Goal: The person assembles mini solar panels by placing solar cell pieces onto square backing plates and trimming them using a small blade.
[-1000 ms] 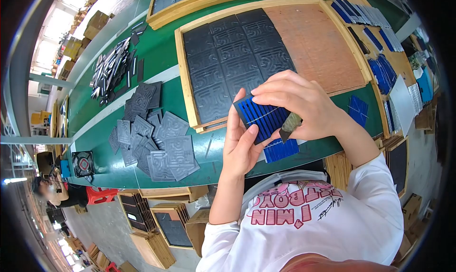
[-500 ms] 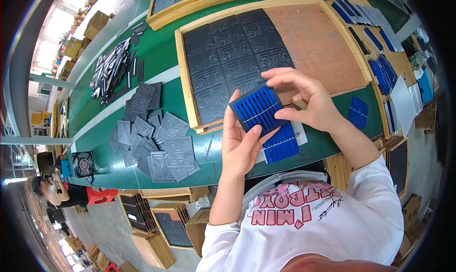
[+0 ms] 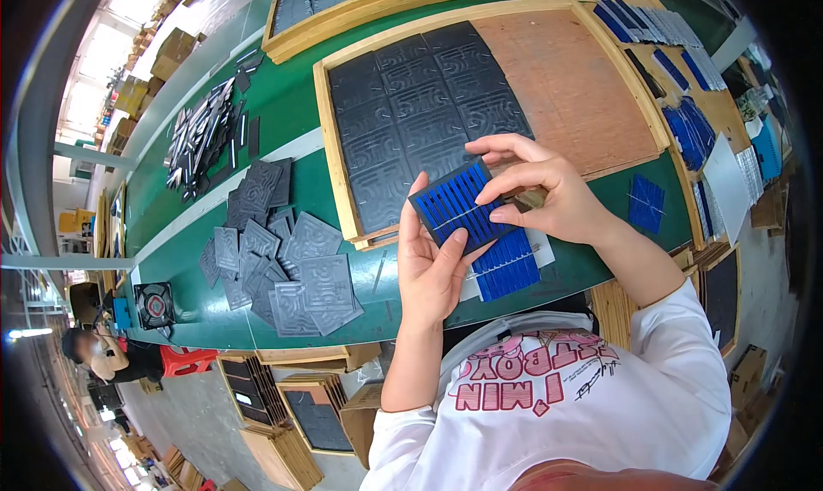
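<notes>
Above the green surface [image 3: 257, 118], head view: small square panel [image 3: 450, 201] sat tilted, held up near the person's body. Left hand [image 3: 429, 272] was closed on it, thumb flat on the lower face, fingers around the left side and behind. Right hand [image 3: 549, 186] was half curled at the right side, index fingertip on the blue face, thumb close by at the edge; couldn't tell if it was pinching anything.

Panel look: dark matte plate, straight edges, parallel glossy blue strips with dark gaps, one thin pale line running across them.

Below it: blue strip piece [image 3: 507, 272], ribbed, pale line across, partly on a white sheet [image 3: 546, 249]. Beyond: raw wooden frame [image 3: 333, 156], grainy plywood base [image 3: 566, 79], black tiles [image 3: 411, 114] with curved moulded relief. To the left: loose heap of grey square plates [image 3: 315, 289], same grooved texture; farther off, jumbled thin dark strips [image 3: 201, 139], some shiny.
</notes>
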The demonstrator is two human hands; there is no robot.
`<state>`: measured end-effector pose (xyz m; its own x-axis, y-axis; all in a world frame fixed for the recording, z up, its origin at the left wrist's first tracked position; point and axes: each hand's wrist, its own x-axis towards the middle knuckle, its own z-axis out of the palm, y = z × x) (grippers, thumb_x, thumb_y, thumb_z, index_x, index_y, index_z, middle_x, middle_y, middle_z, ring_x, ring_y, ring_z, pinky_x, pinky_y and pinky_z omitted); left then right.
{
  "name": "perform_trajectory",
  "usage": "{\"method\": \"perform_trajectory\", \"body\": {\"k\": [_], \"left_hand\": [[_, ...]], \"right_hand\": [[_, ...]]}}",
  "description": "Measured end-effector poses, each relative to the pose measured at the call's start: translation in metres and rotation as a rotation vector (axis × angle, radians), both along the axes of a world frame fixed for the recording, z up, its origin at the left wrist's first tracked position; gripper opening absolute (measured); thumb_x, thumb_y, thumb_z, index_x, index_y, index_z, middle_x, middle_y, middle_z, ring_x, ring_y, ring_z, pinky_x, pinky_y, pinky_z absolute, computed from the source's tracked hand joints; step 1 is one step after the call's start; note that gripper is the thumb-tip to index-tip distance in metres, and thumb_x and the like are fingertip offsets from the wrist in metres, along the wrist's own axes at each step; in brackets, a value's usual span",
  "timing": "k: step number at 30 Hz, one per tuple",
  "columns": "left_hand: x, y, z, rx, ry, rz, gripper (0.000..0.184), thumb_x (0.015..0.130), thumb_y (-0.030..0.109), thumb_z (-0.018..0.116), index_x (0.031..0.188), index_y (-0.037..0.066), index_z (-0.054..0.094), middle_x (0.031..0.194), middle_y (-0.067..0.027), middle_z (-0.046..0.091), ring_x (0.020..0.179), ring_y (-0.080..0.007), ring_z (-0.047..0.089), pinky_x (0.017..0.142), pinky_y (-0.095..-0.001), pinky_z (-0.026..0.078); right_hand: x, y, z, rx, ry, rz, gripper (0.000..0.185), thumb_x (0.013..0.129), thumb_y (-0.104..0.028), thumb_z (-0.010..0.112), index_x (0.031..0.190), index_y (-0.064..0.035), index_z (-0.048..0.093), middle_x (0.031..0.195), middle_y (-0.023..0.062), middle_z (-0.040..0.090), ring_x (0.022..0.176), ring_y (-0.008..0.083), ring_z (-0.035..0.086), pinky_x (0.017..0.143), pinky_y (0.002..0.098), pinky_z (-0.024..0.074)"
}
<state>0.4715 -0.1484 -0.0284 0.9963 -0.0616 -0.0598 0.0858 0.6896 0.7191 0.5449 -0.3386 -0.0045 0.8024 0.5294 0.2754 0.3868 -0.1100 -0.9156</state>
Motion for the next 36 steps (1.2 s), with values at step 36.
{"method": "perform_trajectory", "body": {"k": [36], "left_hand": [[0.0,0.0,0.002,-0.088,-0.001,0.037,0.062,0.098,-0.002,0.049,0.154,0.007,0.023,0.136,-0.0196,0.052,0.123,-0.0321,0.059,0.101,-0.0543,0.053]], "right_hand": [[0.003,0.008,-0.009,0.119,0.092,-0.05,0.067,0.076,-0.006,0.084,0.135,-0.005,0.053,0.136,0.0141,0.055,0.12,0.0191,0.057,0.1,0.0339,0.0499]]}}
